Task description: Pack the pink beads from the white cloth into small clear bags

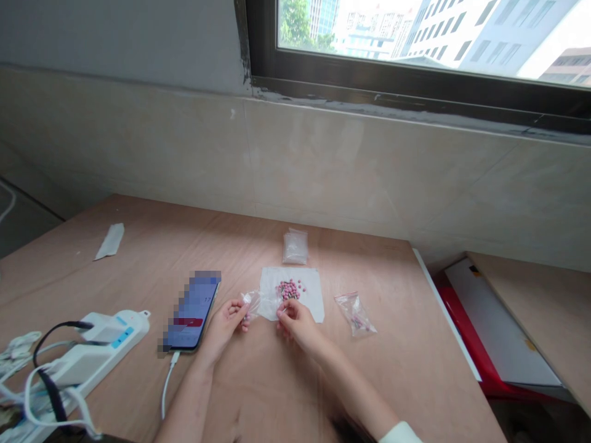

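Note:
A white sheet (314, 295) lies on the wooden table with a heap of small pink pieces (290, 288) on it. My left hand (229, 320) is closed on a clear plastic bag (252, 300) beside the sheet's left edge. At the near edge of the pink heap, my right hand (293, 317) has its fingers pinched together; what is between them is too small to make out. Right of the sheet rests a clear zip bag (355, 315) with a few pink pieces inside. Behind the sheet is a stack of clear bags (295, 247).
A phone (194, 312) with a charging cable lies left of my left hand. Farther left, a white power strip (111, 344) holds plugs and tangled cables. A paper scrap (111, 241) lies at the back left. The wall (323, 166) borders the table's back edge (258, 216).

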`<state>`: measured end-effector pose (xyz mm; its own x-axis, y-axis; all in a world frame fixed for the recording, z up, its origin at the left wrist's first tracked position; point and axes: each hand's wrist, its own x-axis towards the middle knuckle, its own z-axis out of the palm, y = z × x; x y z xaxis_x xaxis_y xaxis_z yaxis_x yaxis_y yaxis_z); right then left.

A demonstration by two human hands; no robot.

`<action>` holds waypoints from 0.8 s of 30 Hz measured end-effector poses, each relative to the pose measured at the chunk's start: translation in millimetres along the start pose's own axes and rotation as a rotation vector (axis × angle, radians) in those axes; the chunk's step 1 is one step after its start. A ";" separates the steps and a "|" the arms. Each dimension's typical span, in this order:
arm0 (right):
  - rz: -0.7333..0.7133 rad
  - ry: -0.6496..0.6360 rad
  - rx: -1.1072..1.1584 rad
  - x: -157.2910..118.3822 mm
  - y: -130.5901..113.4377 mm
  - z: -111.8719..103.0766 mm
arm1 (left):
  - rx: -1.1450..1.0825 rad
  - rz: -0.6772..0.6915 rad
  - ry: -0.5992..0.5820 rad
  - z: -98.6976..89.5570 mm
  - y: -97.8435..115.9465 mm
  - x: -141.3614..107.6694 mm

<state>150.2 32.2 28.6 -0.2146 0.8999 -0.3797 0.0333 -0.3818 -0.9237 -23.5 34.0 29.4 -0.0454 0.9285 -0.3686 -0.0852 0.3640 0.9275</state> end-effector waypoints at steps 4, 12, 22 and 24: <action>0.051 0.023 0.063 6.2 2.0 -4.6 | -0.035 -0.016 -0.009 -0.1 0.9 -4.0; 0.049 0.003 0.211 9.2 6.2 -12.8 | 0.042 0.044 -0.014 -0.4 9.5 -2.3; 0.044 0.002 0.270 8.5 6.5 -14.6 | 0.131 0.130 -0.005 15.2 36.5 4.5; 0.037 -0.005 0.290 8.1 6.6 -14.8 | 0.148 0.142 -0.018 19.0 39.5 4.6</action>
<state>163.1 40.0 18.7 -0.2229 0.8835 -0.4119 -0.2391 -0.4592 -0.8556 -8.1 54.0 65.6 -0.0287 0.9719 -0.2338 0.0677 0.2353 0.9696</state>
